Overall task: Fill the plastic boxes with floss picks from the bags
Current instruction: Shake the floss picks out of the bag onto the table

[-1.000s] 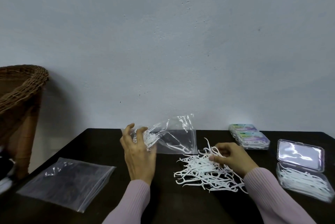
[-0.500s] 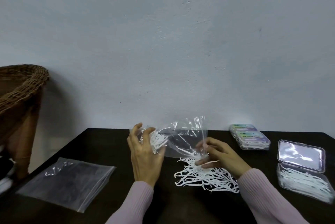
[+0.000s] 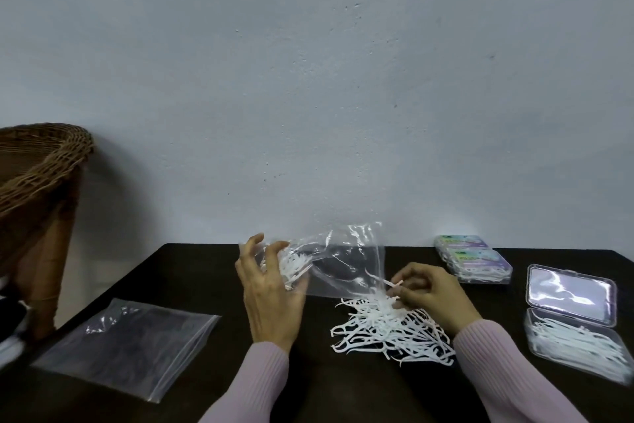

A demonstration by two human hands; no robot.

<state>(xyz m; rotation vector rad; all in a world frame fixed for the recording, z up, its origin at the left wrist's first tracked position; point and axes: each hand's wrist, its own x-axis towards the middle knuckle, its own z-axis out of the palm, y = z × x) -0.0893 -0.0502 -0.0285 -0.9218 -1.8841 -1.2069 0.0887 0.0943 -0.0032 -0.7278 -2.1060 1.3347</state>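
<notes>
While the left hand point(image 3: 271, 289) grips the bag point(image 3: 343, 261) tilted to spill, the right hand point(image 3: 429, 292) seemingly pinches a floss pick point(image 3: 394, 283) above the pile point(image 3: 387, 330).

We count two clear bags point(image 3: 346, 261) point(image 3: 127, 343), two shut boxes point(image 3: 475, 259), one open box point(image 3: 576, 326), one heap of floss picks point(image 3: 384, 330), and one wicker basket point(image 3: 37, 162).

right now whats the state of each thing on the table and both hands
held bag: lifted, tipped, some picks still inside
left hand: grips the bag's closed end
right hand: pinches a pick at the bag's mouth
floss pick pile: loose on the table
open box: lid up, holds picks
closed boxes: stacked, shut
empty bags: lying flat
</notes>
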